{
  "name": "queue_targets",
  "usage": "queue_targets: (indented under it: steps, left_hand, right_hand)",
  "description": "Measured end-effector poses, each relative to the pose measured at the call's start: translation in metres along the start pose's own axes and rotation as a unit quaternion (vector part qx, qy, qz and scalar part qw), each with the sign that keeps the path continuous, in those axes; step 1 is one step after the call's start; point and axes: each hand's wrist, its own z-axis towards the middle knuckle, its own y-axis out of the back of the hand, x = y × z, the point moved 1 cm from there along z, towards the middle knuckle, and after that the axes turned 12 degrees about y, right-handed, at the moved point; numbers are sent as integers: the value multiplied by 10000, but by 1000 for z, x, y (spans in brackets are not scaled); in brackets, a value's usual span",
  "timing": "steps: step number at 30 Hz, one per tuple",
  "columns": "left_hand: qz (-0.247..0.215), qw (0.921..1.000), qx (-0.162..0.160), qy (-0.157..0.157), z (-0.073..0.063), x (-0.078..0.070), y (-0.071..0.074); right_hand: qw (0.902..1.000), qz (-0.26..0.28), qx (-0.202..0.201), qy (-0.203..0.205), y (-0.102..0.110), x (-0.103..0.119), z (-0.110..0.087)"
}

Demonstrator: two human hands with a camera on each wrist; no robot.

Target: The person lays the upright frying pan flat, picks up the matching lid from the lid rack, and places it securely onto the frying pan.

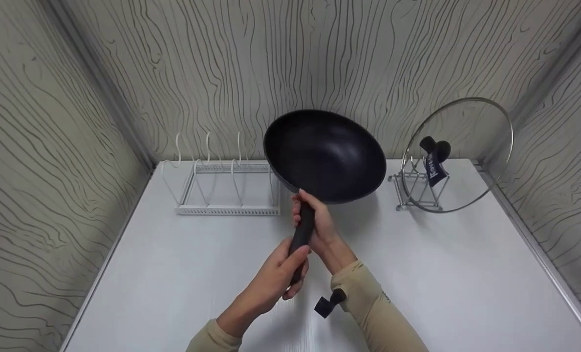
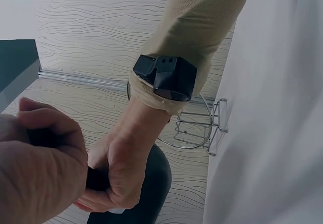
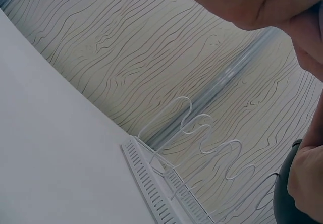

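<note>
A black frying pan (image 1: pixel 327 154), deep like a wok, is held above the white table, its dark inside tilted toward the head camera. My left hand (image 1: pixel 278 274) grips the lower end of its black handle (image 1: pixel 301 237). Higher up, close to the pan's rim, my right hand (image 1: pixel 319 222) wraps the same handle. In the left wrist view both hands are on the handle, the left hand (image 2: pixel 43 168) nearer the camera and the right hand (image 2: pixel 121 168) beyond it. The right wrist view shows only part of the pan (image 3: pixel 285 193) at its right edge.
A white wire rack (image 1: pixel 226 211) with upright loops stands left of the pan. To the right, a glass lid (image 1: pixel 507 142) with a black knob leans in a small metal stand (image 1: pixel 417 203). Wood-patterned walls (image 1: pixel 212 73) enclose the white table (image 1: pixel 212 264).
</note>
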Motion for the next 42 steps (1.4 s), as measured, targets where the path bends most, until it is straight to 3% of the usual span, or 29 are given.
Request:
queue_targets:
  steps: [10,17,30,35,39,42]
  left_hand:
    - [7,10000,69,9,0,3,-4]
    - [8,10000,64,62,1,3,-5]
    - [-227,9987,354,296,2,2,-2]
    - [-668,9951,469,564,3,1,-3]
    - [-968,9926,342,657,7,2,-6]
    - [-856,9948,144,536,9,3,-9]
  right_hand:
    - [9971,605,403,-246,1,3,-5]
    - [9967,467,625,-224,-1,7,-5]
    - [9989,173,421,-126,5,7,-5]
    - [9991,114,372,-152,7,8,-4]
    - [9994,53,323,-122,9,7,-4]
    - [9995,-31,303,-68,10,7,-3]
